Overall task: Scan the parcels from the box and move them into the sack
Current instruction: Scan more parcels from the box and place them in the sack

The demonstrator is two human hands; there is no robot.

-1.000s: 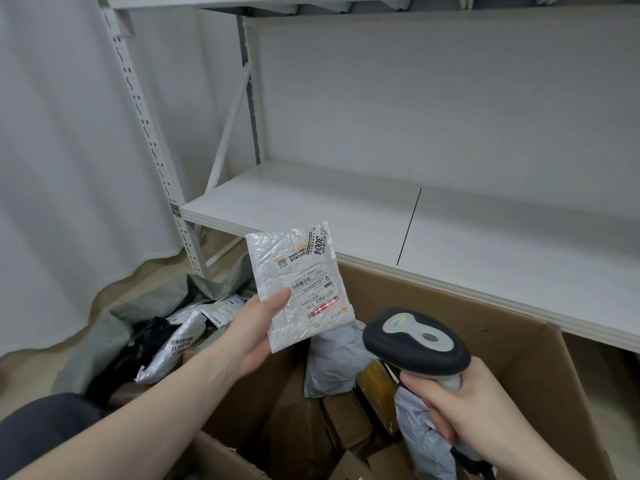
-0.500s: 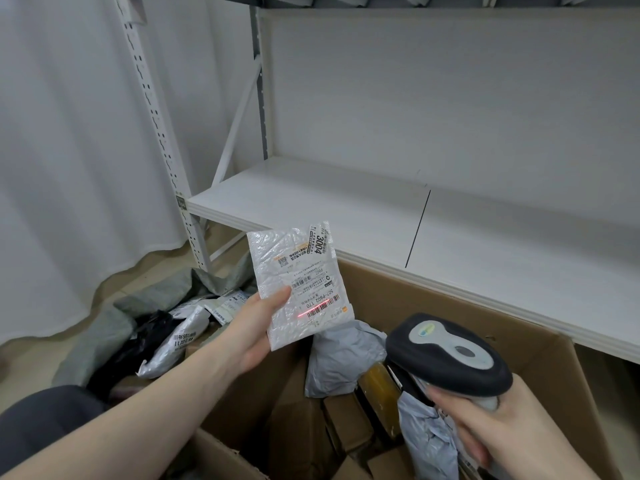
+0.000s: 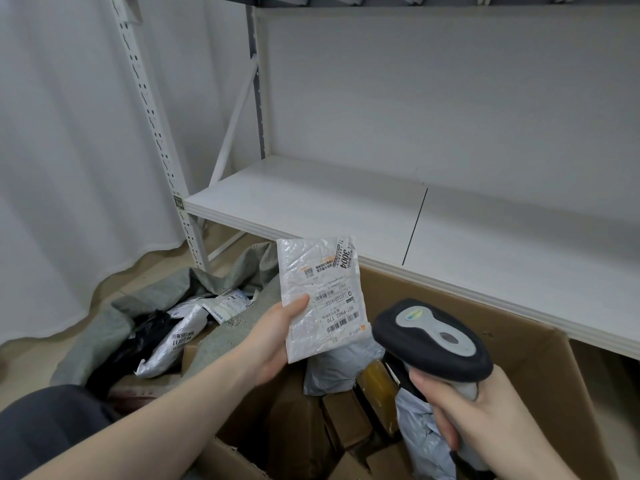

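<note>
In the middle of the frame I see my left hand (image 3: 277, 337) holding a white bubble-wrap parcel (image 3: 320, 296) up above the box, thumb curled over its left edge, the other fingers hidden behind it. The label faces me, upside down, with barcodes near the lower right corner. At the lower right my right hand (image 3: 481, 420) is wrapped around the grip of a scanner (image 3: 433, 337); its dark head with a grey top panel points toward the parcel and sits just beside the parcel's lower right corner, and I cannot tell whether they touch. Below both, the cardboard box (image 3: 540, 358) fills the bottom of the frame, with grey plastic mailers (image 3: 337, 370) and small brown cartons (image 3: 346, 420) inside. At the lower left lies the grey-green sack (image 3: 104, 337), its mouth open, holding white and black bagged parcels (image 3: 180, 337). Behind, a white shelf (image 3: 311, 202) runs across the centre and right, and a white curtain (image 3: 62, 150) hangs at the left.
</note>
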